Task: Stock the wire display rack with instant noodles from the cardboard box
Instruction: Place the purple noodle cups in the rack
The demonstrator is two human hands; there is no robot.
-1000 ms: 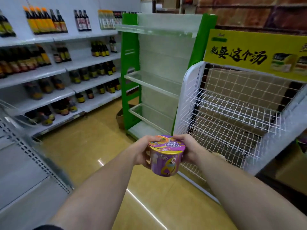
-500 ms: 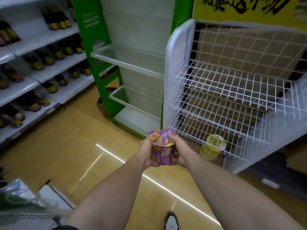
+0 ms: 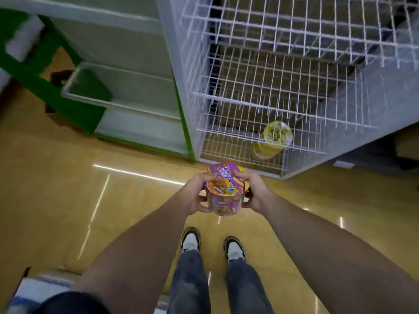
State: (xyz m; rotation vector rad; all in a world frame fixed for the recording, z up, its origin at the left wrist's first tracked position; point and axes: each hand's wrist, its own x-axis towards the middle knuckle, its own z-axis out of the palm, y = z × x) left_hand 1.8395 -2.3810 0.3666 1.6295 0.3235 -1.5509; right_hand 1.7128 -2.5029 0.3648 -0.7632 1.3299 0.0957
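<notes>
A purple instant noodle cup [image 3: 225, 191] sits between both hands, low over the floor in front of the white wire display rack [image 3: 260, 91]. My left hand [image 3: 196, 196] grips its left side and my right hand [image 3: 254, 191] grips its right side. The cup tilts slightly toward me, lid up. On the rack's bottom wire shelf stands a yellow noodle cup [image 3: 272, 139], behind the front wire lip. The rack's upper wire shelves hold nothing in view. The cardboard box is only partly visible, at the bottom left corner [image 3: 29, 288].
A green and white shelving unit [image 3: 118, 87] with bare shelves stands left of the rack, touching it. The glossy yellow floor [image 3: 56, 189] spreads to the left. My two shoes [image 3: 213, 245] stand just below the cup.
My view has tipped downward and closer to the rack's base. The hands and purple cup have dropped lower toward the bottom shelf; my feet have come into view.
</notes>
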